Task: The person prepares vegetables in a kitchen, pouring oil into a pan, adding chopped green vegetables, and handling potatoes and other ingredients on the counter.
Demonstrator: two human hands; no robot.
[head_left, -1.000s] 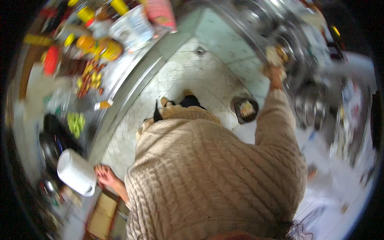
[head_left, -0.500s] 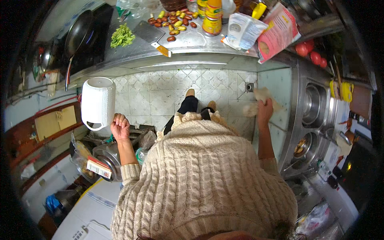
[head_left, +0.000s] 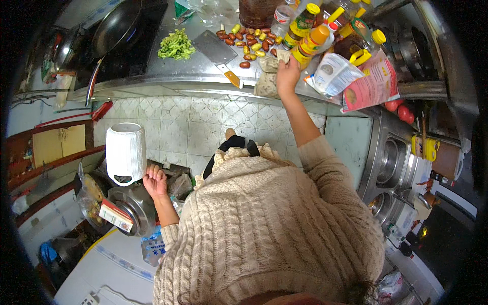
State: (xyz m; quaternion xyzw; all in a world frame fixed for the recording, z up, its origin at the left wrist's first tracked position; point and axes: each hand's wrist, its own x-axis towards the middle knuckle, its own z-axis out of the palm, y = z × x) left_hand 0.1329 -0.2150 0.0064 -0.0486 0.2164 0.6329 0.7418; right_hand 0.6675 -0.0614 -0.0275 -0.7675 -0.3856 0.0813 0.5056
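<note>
At the counter's front edge my right hand (head_left: 288, 77) is closed on a beige cloth (head_left: 266, 85) that hangs partly over the edge. Just left of it is a cleaver (head_left: 216, 50) with a wooden handle, lying flat. Beyond the cloth lie loose red-brown and yellow-green jujubes (head_left: 249, 43); several bottles with yellow caps (head_left: 307, 46) stand close to the hand's right. Low on the left, my left hand (head_left: 155, 180) has curled fingers against a white ribbed container (head_left: 125, 152) with a loop handle. Its exact grip is partly hidden.
Chopped greens (head_left: 176, 44) lie left of the cleaver. A wok (head_left: 117, 30) sits on the stove, its handle jutting past the edge. White and pink bags (head_left: 371, 84) lean at the counter's right. A steel double sink (head_left: 389, 162) is on the right side.
My right hand has brought the cloth from low beside the cabinet door up to the counter's edge. The left hand and white container have moved slightly lower in the picture together.
</note>
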